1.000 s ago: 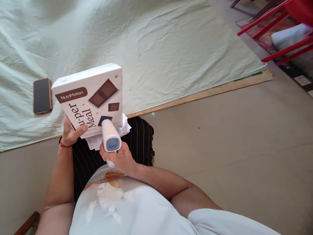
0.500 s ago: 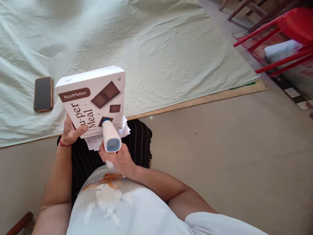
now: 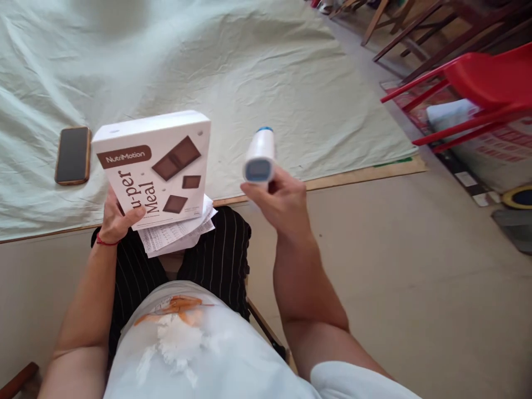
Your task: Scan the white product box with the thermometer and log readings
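As the left hand (image 3: 115, 220) grips only one side, the box (image 3: 160, 174) could tip; the right hand (image 3: 286, 204) grasps a white gadget (image 3: 261, 152).

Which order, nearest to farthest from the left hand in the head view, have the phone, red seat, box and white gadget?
1. Box: in the left hand.
2. Phone: left, on the cloth.
3. White gadget: in the right hand.
4. Red seat: upper right.
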Available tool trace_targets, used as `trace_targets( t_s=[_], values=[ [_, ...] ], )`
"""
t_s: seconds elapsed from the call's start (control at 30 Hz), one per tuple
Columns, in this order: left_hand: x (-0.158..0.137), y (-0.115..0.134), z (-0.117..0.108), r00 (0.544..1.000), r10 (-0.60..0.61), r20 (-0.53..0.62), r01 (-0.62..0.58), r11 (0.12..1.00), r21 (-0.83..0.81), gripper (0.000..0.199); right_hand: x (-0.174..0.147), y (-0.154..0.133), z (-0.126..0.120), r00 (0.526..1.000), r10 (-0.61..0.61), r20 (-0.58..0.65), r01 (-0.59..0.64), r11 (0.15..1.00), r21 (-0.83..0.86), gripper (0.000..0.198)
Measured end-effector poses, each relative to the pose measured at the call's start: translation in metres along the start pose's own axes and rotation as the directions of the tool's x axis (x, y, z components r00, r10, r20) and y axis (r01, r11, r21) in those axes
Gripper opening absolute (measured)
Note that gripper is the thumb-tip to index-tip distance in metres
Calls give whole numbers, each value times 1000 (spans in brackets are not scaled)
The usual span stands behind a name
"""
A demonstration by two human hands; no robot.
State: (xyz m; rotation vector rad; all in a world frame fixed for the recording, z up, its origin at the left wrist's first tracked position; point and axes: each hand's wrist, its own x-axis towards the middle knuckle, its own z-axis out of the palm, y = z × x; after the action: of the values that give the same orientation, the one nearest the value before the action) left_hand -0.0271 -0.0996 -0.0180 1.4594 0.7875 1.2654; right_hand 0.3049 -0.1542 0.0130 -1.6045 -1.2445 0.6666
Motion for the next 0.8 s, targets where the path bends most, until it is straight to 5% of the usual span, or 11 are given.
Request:
trace_targets(
  t_s=[0.1, 0.23, 0.37, 0.47, 0.63, 0.8],
  values=[
    [4, -4, -4, 994, 64, -84, -64, 998, 7, 55, 53, 36, -14, 972, -216, -96, 153, 883, -443, 41],
    [24, -4, -11, 958, 237, -163, -225, 970, 88, 59, 89, 75, -17, 974, -226, -13, 164, 742, -650, 39],
    [60, -6, -23, 927, 324, -187, -296, 942, 161, 69, 92, 82, 2, 911, -412, 21, 321, 676, -663, 31],
    [91, -20, -39, 961, 247, -126, -200, 932, 302, 83, 88, 68, 32, 823, -567, 37, 463, 631, -622, 27],
    [124, -49, -57, 978, 179, -108, -153, 965, 211, 95, 92, 32, 75, 775, -482, 409, 631, 547, -551, 39],
    [119, -57, -58, 967, 181, -180, -141, 966, 216, 83, 103, 13, 73, 666, -405, 627, 741, 460, -490, 37]
  ],
)
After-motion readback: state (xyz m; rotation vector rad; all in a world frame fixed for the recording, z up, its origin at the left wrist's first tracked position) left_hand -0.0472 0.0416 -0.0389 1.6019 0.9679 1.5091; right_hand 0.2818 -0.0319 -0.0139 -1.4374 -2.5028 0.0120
